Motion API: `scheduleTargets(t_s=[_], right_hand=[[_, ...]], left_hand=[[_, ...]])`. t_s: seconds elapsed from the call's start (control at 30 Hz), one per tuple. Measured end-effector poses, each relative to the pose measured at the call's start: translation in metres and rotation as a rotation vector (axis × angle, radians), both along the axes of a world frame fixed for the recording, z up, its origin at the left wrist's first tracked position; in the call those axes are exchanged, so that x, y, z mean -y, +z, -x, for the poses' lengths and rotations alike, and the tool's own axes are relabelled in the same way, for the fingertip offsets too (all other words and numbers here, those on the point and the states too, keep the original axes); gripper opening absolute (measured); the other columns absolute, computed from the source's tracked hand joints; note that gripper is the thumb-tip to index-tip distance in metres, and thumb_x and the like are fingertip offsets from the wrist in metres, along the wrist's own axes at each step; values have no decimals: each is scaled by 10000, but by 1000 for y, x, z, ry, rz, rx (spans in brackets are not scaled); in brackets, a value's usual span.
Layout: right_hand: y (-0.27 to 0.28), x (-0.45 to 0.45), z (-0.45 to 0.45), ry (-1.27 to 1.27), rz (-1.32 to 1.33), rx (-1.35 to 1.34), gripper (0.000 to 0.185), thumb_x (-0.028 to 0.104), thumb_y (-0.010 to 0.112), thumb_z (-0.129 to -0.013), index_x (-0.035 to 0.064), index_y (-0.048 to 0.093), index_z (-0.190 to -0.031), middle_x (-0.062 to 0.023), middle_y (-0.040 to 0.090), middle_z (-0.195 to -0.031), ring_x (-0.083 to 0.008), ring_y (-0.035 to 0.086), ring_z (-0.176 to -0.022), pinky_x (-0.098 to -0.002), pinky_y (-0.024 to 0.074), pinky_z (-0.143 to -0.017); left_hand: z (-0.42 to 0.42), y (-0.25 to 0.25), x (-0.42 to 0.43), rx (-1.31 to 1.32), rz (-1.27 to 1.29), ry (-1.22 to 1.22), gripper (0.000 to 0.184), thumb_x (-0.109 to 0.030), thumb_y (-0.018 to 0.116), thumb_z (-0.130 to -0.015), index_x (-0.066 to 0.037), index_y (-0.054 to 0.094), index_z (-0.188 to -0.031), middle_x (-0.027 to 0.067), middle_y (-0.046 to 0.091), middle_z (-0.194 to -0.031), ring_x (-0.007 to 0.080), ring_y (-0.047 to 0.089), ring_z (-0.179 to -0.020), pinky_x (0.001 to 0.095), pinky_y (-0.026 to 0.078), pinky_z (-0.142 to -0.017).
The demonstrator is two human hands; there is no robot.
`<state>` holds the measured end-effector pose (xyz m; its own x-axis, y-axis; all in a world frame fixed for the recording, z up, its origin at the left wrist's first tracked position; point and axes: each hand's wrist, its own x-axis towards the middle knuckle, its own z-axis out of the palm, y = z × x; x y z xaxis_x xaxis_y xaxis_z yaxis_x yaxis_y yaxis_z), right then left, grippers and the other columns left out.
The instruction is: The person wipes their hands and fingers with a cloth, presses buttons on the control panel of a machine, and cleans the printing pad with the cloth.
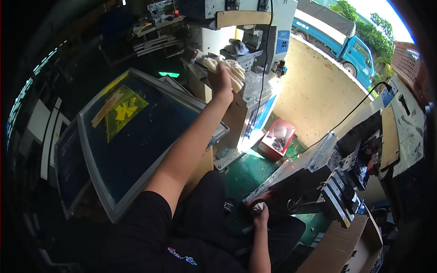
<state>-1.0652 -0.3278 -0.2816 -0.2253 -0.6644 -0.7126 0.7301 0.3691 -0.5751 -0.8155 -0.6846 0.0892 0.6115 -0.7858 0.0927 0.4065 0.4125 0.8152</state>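
My left arm stretches forward to the machine's metal ledge (261, 84), where my left hand (220, 82) grips a cream cloth (234, 75). The cloth is bunched around the fingers and partly hides them. Low in the view, above my lap, my right hand (261, 217) is closed around a small crumpled whitish piece (259, 206), which I cannot identify. Left of my left forearm lies a large framed screen (150, 136) with a yellow patch (124, 110) on it.
A red box (276, 139) with dark and pale contents sits on the green floor beside the wall. Another machine (339, 195) stands at the right, above an open cardboard box (334, 243). A black cable (337, 127) hangs along the wall. Outside is a blue truck (357, 54).
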Motion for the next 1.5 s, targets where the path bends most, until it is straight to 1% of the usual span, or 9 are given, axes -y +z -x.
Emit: scheduleTargets(t_s=[0.17, 0.5, 0.6, 0.8, 0.9, 1.1, 1.23, 1.4, 1.5], right_hand=[[-1, -6, 6, -55, 46, 37, 338, 373, 464, -1066, 136, 594, -862, -19, 590, -683, -184, 582, -626, -395, 492, -608], [-19, 1, 20, -25, 53, 67, 295, 374, 503, -1048, 151, 638, -909, -15, 629, -724, -187, 616, -661, -396, 502, -623], [-19, 13, 14, -62, 57, 68, 281, 359, 522, -1046, 132, 651, -943, -21, 648, -751, -195, 633, -678, -378, 509, -611], [-2, 12, 3, -32, 44, 0, 266, 320, 548, -1043, 88, 663, -983, -50, 675, -805, -207, 655, -689, -371, 528, -593], [-12, -2, 11, -68, -35, -62, 294, 318, 551, -1042, 63, 681, -973, -56, 678, -800, -210, 660, -697, -376, 534, -593], [10, -17, 23, -93, -92, 11, 312, 324, 485, -1072, 130, 601, -857, -29, 589, -711, -189, 604, -674, -373, 487, -606], [5, 0, 21, -113, -99, 98, 384, 311, 403, -1096, 156, 475, -751, -10, 463, -641, -179, 504, -619, -373, 426, -615], [6, 17, 25, -111, -138, 114, 391, 349, 396, -1099, 137, 559, -814, -27, 561, -696, -201, 580, -672, -366, 458, -626], [-1, 29, 22, -118, -142, 73, 394, 386, 405, -1096, 113, 620, -913, -49, 623, -751, -223, 622, -695, -380, 493, -637]], left_hand=[[-86, 31, 64, 395, -139, -149, 654, -300, 751, -792, 47, 554, -1310, 152, 678, -1144, 267, 684, -1013, 387, 537, -881], [-135, 24, 38, 155, -208, -580, 435, -387, 692, -930, -100, 614, -1247, 57, 691, -1155, 184, 708, -980, 348, 598, -811], [-67, 7, -21, 153, -213, -744, 383, -358, 660, -971, -84, 612, -1235, 62, 696, -1143, 190, 705, -993, 334, 604, -825], [87, -174, -135, -312, -548, -1217, 354, -323, 541, -1049, -52, 576, -1275, 121, 711, -1120, 248, 728, -910, 397, 620, -799], [100, -339, -148, -483, -817, -1000, 344, -365, 583, -1021, -109, 604, -1249, 91, 690, -1226, 269, 689, -1067, 464, 549, -950], [66, -462, -70, -507, -856, -597, 571, -331, 766, -892, -96, 517, -1350, 117, 653, -1247, 303, 687, -1081, 478, 571, -909], [35, -458, 3, -442, -622, -400, 765, -427, 764, -869, -134, 407, -1478, 122, 525, -1445, 351, 552, -1300, 566, 506, -992], [45, -437, -26, -34, -1046, -475, 744, -477, 612, -972, -180, 281, -1568, 121, 262, -1633, 400, 312, -1475, 674, 290, -1135], [60, -453, -94, 161, -900, -1019, 447, -333, 490, -1076, -109, 497, -1463, 92, 581, -1428, 269, 562, -1310, 492, 444, -1068]])
